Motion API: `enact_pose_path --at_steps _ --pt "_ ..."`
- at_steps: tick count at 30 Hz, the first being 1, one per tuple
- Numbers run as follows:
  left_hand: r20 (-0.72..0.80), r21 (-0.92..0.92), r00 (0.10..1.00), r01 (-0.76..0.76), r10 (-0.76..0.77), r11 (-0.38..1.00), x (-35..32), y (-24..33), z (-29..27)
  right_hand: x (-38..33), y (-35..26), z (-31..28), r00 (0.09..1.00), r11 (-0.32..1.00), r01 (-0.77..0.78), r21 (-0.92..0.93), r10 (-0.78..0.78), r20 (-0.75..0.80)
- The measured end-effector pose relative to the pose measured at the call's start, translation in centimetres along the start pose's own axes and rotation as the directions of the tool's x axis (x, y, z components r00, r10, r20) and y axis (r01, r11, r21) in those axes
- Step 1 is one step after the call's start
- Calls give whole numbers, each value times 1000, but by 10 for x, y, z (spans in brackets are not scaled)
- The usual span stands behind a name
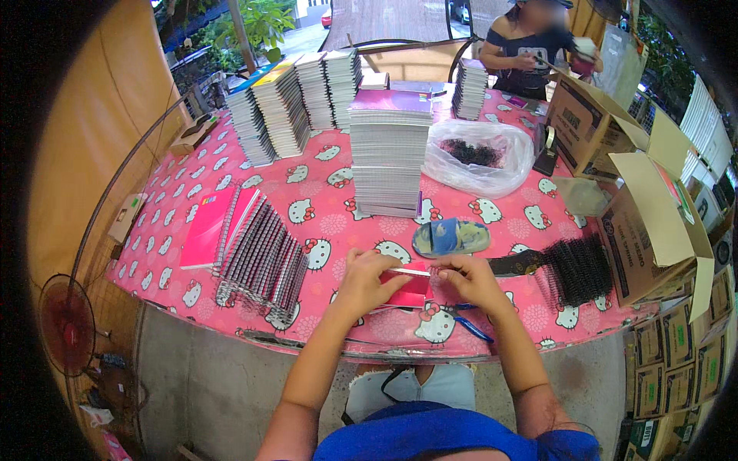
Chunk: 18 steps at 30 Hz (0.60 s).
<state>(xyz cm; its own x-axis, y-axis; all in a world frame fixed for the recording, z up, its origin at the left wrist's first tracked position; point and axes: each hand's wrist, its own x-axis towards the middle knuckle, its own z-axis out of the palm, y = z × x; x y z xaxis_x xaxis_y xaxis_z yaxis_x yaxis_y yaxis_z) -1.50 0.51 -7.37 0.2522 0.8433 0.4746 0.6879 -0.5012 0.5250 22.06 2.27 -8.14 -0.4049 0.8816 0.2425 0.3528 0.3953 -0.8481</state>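
My left hand [364, 286] grips a small red-pink notebook [413, 293] near the table's front edge, its thumb across the white page edge. At the notebook's right end, the fingers of my right hand [467, 281] are closed in a pinch. What lies between those fingertips is too small to make out. Blue-handled pliers [473, 329] lie on the table just below my right hand, partly hidden by the forearm. Beyond the hands rests a blue-and-yellow slipper [451, 238]. A pile of black spiral binding coils [578, 270] lies to the right.
Spiral-bound pink notebooks [261, 257] lean at left. A tall notebook stack [390, 157] stands centre, with more stacks [280, 107] behind. A plastic bag [438, 165] holds black coils. Cardboard boxes [642, 238] line the right. Across the table, another person [530, 58] handles something.
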Motion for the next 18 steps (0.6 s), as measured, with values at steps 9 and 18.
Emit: enact_pose_path --at_steps 9,18 --pt "-257 85 966 11 11 996 -9 6 18 7 -8 -2 993 998 -8 58 1 120" --pt "-247 5 962 119 -114 993 -14 13 23 10 -17 -1 991 987 135 -90 -133 29"
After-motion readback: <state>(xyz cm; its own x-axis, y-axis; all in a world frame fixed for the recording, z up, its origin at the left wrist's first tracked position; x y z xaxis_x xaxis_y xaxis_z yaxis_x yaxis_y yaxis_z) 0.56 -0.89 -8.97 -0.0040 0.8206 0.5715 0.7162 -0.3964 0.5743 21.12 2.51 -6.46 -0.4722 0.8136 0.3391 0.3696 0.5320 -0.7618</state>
